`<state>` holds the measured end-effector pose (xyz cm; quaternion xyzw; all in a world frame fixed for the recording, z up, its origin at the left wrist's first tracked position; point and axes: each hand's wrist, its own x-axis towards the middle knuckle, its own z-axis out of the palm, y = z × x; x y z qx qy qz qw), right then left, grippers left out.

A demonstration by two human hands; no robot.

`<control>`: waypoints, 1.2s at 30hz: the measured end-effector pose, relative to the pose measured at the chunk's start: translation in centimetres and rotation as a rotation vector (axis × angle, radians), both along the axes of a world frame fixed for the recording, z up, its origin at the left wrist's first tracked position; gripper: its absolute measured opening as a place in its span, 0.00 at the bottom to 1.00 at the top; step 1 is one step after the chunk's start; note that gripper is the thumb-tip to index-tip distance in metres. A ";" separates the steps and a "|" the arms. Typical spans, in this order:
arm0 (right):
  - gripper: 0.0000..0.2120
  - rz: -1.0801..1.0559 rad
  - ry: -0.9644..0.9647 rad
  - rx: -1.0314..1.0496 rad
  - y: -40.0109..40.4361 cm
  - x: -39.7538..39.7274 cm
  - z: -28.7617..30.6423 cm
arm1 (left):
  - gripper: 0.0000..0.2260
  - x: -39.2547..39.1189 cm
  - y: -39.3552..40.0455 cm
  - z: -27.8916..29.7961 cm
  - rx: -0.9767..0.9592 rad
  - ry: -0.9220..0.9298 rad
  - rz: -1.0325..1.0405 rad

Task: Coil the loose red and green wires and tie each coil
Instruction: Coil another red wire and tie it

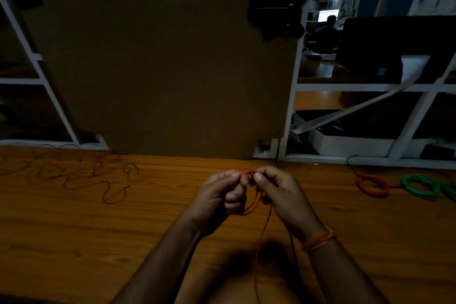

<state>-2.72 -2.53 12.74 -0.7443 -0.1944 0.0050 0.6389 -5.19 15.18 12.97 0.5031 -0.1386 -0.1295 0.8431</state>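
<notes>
Above the middle of the wooden table (123,229), my left hand (219,195) and my right hand (278,192) pinch a red wire (261,232) between thumbs and fingertips. A short arc of it shows between the two thumbs. Its loops hang between my palms and one long strand trails down toward the near edge. A tangle of loose red and green wires (74,170) lies at the far left. At the far right lie a coiled red wire (372,185) and coiled green wires (422,186).
A large cardboard sheet (160,57) stands upright behind the table. White shelf frames (291,111) flank it, with a black mount at its upper right corner. A black cable (351,166) runs near the red coil. A person sits at a screen far behind.
</notes>
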 end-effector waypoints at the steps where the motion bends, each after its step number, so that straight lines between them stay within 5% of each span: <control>1: 0.11 0.038 0.038 -0.001 -0.1 -0.1 0.2 | 0.11 0.0 0.1 0.1 0.017 0.006 -0.022; 12: 0.11 0.118 -0.147 -0.099 -0.7 -0.1 0.5 | 0.10 1.0 0.7 -0.2 -0.061 0.102 -0.175; 20: 0.06 0.111 0.081 0.106 -1.8 -0.1 -0.5 | 0.06 1.5 0.7 0.0 -0.528 0.153 -0.204; 30: 0.03 -0.104 0.369 0.198 -4.4 -0.9 -6.3 | 0.03 1.5 3.7 3.7 -0.810 0.138 0.285; 36: 0.05 -0.195 0.013 -0.255 -4.4 -2.2 -4.7 | 0.08 1.4 3.2 3.4 -0.706 0.150 0.421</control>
